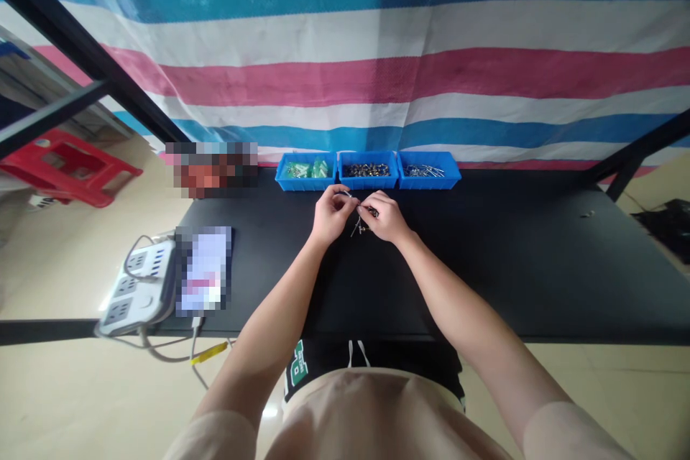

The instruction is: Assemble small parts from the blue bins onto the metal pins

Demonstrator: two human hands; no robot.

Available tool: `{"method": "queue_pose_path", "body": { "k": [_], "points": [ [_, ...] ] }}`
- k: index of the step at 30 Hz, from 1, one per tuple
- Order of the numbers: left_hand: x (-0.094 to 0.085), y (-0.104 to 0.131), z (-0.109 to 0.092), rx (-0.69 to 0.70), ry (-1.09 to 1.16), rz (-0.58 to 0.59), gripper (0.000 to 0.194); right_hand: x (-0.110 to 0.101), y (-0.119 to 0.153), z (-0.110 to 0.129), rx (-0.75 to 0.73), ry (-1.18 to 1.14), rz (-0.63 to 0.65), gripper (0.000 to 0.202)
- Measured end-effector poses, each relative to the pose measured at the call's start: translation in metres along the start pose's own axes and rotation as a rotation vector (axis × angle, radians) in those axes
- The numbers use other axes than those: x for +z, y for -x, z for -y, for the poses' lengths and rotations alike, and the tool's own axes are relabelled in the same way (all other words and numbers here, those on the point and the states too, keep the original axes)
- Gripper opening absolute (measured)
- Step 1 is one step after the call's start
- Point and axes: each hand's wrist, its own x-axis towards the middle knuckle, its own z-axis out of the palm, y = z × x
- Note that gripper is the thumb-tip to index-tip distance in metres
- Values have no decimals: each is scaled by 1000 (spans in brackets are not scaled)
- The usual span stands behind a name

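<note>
My left hand (330, 215) is closed in a pinch on a thin silver metal pin (348, 194), just in front of the blue bins. My right hand (385, 217) meets it fingertip to fingertip, its thumb and fingers pressed together; what lies between them is too small to make out. Beneath and beside the right fingers is a little cluster of small metal parts (362, 228), partly hidden by the hand. Beyond the hands, the middle blue bin (369, 183) holds many small brassy and dark metal pieces. Long silver pins fill part of the right blue bin (431, 183).
A left blue bin (306, 185) contains green-tinted bags and metal pieces. To the left are a power strip (143, 287) with cables and a pixelated phone-like object (205, 269). A tiny metal piece (586, 214) lies on the black table (528, 266). Striped sheeting (323, 79) hangs behind.
</note>
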Motion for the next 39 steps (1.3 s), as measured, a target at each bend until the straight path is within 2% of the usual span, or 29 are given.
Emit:
{"method": "queue_pose_path", "body": {
  "k": [11, 16, 19, 23, 26, 29, 33, 39],
  "points": [
    [1, -1, 5, -75, -13, -46, 39, 0, -2, 3, 19, -41, -84, 21],
    [1, -1, 9, -10, -36, -50, 46, -1, -4, 4, 4, -155, -125, 19],
    [0, -2, 7, 38, -14, -111, 45, -3, -5, 1, 116, -232, -165, 19],
    [-2, -4, 4, 82, -4, -198, 37, -7, -7, -15, 306, -319, -352, 26],
    [-3, -5, 6, 88, -33, -189, 34, -11, -10, -34, 421, -409, -504, 33],
    [-4, -5, 10, 100, -79, -158, 32, -17, -13, -52, 539, -469, -589, 36],
    [-5, -5, 12, 106, -115, -138, 31, -23, -14, -61, 638, -498, -591, 54],
    [-6, -5, 11, 77, -137, -136, 32, -17, -12, -50, 630, -467, -543, 63]
  ]
}}
